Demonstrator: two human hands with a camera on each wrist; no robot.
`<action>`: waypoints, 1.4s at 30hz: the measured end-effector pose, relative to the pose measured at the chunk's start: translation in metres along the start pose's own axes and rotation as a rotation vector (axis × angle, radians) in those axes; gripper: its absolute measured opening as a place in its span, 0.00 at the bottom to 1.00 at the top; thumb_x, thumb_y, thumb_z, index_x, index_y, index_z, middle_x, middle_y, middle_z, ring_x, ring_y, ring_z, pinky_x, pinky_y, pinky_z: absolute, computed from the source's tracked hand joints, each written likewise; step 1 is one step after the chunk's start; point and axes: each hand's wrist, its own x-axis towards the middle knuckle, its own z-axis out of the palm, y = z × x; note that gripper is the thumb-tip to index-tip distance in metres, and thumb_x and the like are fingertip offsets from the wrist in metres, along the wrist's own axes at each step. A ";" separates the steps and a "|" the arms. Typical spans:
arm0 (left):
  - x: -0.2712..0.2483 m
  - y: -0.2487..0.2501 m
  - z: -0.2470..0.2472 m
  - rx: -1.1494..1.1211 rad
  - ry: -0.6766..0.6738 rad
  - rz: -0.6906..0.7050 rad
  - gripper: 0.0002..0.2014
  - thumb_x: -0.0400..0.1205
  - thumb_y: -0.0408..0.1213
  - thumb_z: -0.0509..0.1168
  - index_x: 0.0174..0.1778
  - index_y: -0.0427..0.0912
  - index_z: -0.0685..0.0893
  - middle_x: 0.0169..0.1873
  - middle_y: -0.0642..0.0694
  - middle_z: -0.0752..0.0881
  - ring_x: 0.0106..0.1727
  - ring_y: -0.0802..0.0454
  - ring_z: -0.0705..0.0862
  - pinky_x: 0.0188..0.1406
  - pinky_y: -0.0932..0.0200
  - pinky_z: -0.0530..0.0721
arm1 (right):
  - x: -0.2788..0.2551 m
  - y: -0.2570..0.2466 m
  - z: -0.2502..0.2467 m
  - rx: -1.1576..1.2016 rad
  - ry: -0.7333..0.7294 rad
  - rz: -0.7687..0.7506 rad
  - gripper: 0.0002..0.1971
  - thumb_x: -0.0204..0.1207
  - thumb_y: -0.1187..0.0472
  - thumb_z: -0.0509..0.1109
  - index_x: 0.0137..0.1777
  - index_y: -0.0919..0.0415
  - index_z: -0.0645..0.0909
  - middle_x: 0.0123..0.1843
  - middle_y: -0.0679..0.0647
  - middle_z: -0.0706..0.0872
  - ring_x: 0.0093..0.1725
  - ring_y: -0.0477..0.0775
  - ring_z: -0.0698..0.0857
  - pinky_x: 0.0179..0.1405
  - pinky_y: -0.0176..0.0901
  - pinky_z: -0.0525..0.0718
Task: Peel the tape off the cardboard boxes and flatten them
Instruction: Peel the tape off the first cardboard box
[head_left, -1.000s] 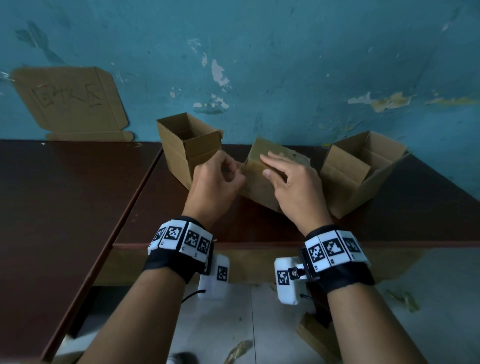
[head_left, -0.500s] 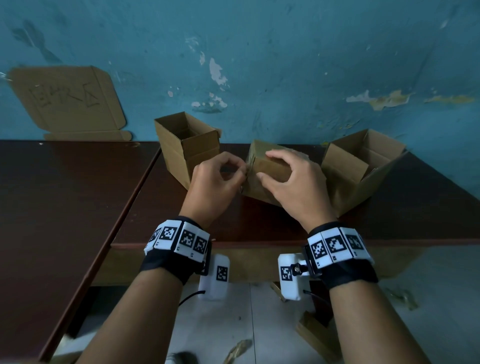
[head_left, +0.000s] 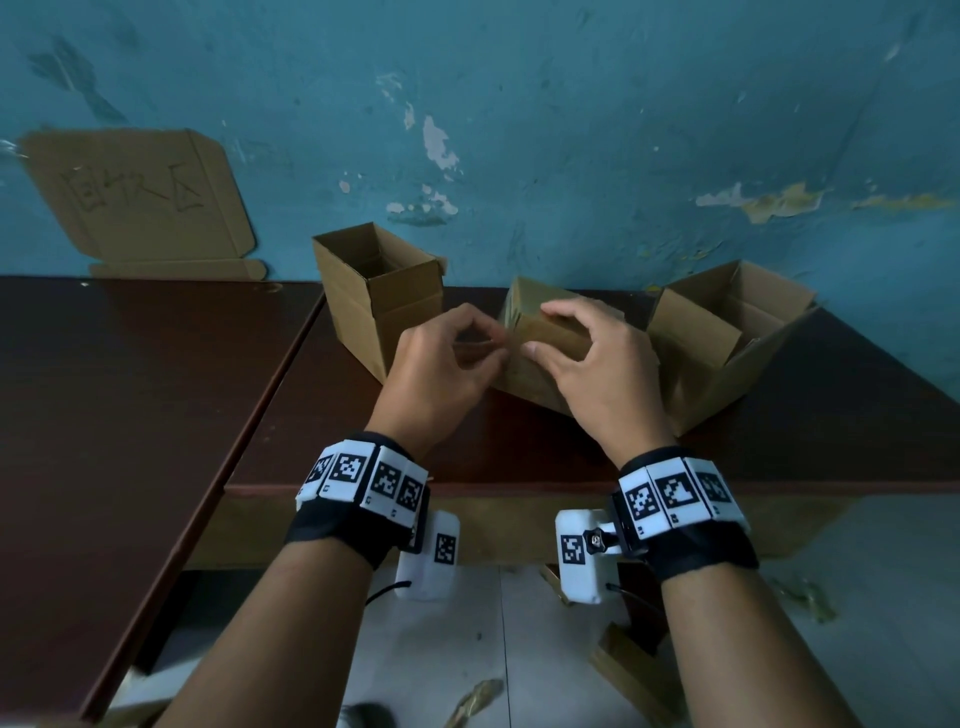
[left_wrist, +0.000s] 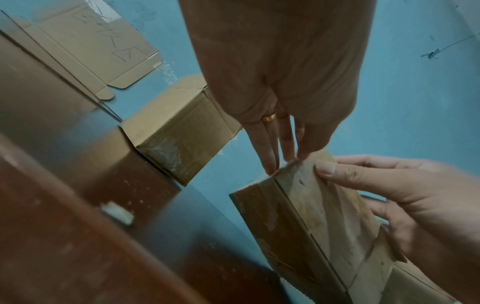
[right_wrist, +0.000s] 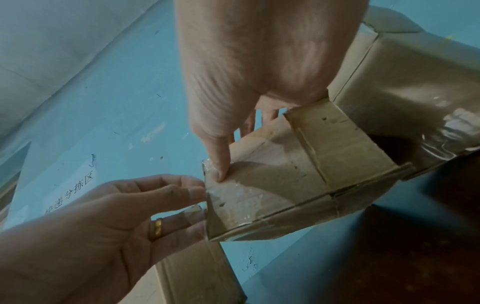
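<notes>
Small brown taped cardboard box (head_left: 540, 332), tilted on the dark brown wooden table (head_left: 519, 441), between two open brown cardboard boxes (head_left: 379, 296), interiors showing no contents. Right hand (head_left: 602, 374) grips this box, thumb and fingers curled round it; left hand (head_left: 441, 369) fingertips meet its taped edge, whether pinching tape is unclear.

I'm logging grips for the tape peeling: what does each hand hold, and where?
The right hand grips the middle cardboard box over its top, thumb at the taped end. The left hand fingers the tape at that end's edge.
</notes>
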 end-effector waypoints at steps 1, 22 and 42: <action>0.000 -0.001 0.000 0.006 0.000 0.005 0.05 0.85 0.32 0.76 0.55 0.43 0.90 0.51 0.54 0.93 0.53 0.64 0.92 0.54 0.63 0.92 | 0.000 0.000 0.000 -0.001 0.005 0.001 0.21 0.75 0.55 0.88 0.67 0.55 0.91 0.63 0.47 0.92 0.61 0.36 0.82 0.69 0.44 0.84; 0.006 0.003 0.003 -0.172 0.107 0.066 0.02 0.86 0.33 0.74 0.50 0.43 0.88 0.43 0.51 0.90 0.46 0.55 0.88 0.47 0.57 0.84 | 0.001 -0.011 0.009 0.011 0.257 -0.357 0.10 0.78 0.65 0.81 0.58 0.65 0.93 0.54 0.57 0.92 0.54 0.57 0.92 0.55 0.53 0.91; 0.003 0.004 0.000 -0.199 0.123 0.126 0.01 0.84 0.31 0.76 0.49 0.37 0.92 0.57 0.49 0.93 0.63 0.50 0.91 0.67 0.38 0.88 | -0.006 -0.018 0.026 -0.337 0.286 -0.443 0.09 0.93 0.66 0.67 0.52 0.67 0.85 0.49 0.64 0.87 0.60 0.69 0.92 0.71 0.72 0.88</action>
